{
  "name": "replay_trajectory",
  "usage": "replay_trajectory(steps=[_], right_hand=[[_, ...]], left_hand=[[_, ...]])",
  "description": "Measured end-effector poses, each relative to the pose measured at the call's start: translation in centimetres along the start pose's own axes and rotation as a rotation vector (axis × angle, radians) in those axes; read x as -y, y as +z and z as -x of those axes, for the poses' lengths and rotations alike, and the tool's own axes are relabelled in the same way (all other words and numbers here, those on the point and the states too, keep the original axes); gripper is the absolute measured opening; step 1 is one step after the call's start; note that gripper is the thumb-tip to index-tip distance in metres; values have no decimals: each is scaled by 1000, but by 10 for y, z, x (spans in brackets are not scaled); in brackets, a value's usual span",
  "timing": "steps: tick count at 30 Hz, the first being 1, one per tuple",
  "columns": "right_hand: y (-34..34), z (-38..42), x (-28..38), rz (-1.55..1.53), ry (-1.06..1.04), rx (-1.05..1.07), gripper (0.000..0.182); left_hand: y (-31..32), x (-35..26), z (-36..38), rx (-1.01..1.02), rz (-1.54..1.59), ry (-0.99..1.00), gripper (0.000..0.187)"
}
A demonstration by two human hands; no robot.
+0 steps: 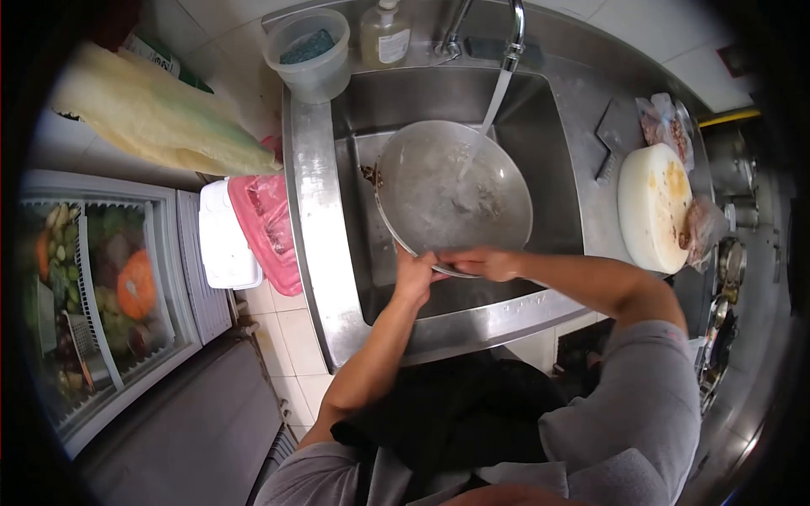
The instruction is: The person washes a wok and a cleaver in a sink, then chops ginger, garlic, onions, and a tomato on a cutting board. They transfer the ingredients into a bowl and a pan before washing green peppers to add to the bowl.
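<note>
A large round metal pan (422,169) lies tilted in the steel sink (540,126), with cloudy water in it. Water runs into it from the faucet (512,51). My left hand (413,274) is closed round the pan's near rim, thumb at the edge. Close beside it, my right hand (485,262) is at the same rim, its fingers bunched and partly blurred; what they hold, if anything, cannot be made out. Dark food scraps (371,174) cling near the pan's left edge.
Behind the sink's left corner stand a plastic tub (308,63) and a soap bottle (386,38). On the right counter are a thick round white board (651,208) and plastic bags (665,126). A glass-topped fridge (110,287) is at left.
</note>
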State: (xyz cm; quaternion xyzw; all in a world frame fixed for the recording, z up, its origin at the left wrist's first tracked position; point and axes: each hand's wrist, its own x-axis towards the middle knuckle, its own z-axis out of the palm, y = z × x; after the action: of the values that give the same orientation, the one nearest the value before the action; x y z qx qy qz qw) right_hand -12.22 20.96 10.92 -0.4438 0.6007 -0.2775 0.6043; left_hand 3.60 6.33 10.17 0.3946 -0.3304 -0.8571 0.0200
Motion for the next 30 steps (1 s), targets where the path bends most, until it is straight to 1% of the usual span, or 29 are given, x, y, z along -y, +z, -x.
replay_trajectory(steps=[1,2,3,5,7,8,9,10,11,12,13,14,15,16,18,20,22,23,24,25,26,27,28,29,30], right_hand=[[-16,24,-3,11,205,147,48],[-37,48,-15,224,217,148,47],[-57,59,-22,440,226,146,45],[-92,39,36,724,649,54,45],[-139,11,-64,1344,37,-397,43],[-160,-21,-54,1205,193,-535,39],[-170,-51,-33,898,154,-883,33],[-187,-84,-16,703,99,-1162,29],[-205,-107,-5,440,-169,-1259,31],[-220,-135,17,232,-138,-1323,30],[-221,-143,71,-146,-27,-1249,32],[-218,-154,99,-491,-21,-1249,31],[-218,-164,118,-836,-22,-1221,31],[-220,-176,127,-835,-34,-1225,31],[-235,-194,138,-1276,-371,-1263,26],[-260,-164,131,-1460,-630,-999,33],[-267,-98,143,-1317,-990,-1145,27],[-275,-67,144,-1173,-959,-1327,22],[-277,-38,139,-1023,-916,-1507,18],[-272,-13,118,-752,-618,-1508,19],[-262,6,88,-484,-325,-1471,22],[-245,18,43,-275,-163,-1332,33],[-215,19,17,-139,66,-1222,47],[-184,20,-9,40,283,-1073,63],[-153,22,-35,219,453,-897,79]], left_hand=[[-2,-1,2,-29,-30,31,74],[1,-3,8,-28,-29,27,74],[8,-5,16,-59,-16,30,70],[17,-11,30,-87,-6,45,66],[23,-14,40,-50,-11,-44,67],[23,-16,39,-50,-19,-35,67],[22,-18,39,-12,8,-60,65],[21,-16,39,24,34,-96,63],[15,-10,34,21,22,-107,63],[6,-1,23,75,61,-135,57],[5,2,13,138,103,-152,52],[10,1,12,149,96,-149,52],[14,0,14,107,89,-138,48],[17,-1,15,63,82,-125,44],[21,-4,20,29,68,-102,45],[15,-3,26,-15,57,-104,46],[3,-5,22,19,54,-99,59],[1,-10,26,20,50,-103,59],[0,-17,32,7,-72,-17,64],[1,-27,37,-1,-191,74,69],[3,-39,40,7,-197,69,69],[3,-53,45,-6,-369,135,74],[2,-69,50,-16,-546,199,79],[3,-88,54,-17,-734,208,84],[2,-106,53,-16,-924,221,88]])
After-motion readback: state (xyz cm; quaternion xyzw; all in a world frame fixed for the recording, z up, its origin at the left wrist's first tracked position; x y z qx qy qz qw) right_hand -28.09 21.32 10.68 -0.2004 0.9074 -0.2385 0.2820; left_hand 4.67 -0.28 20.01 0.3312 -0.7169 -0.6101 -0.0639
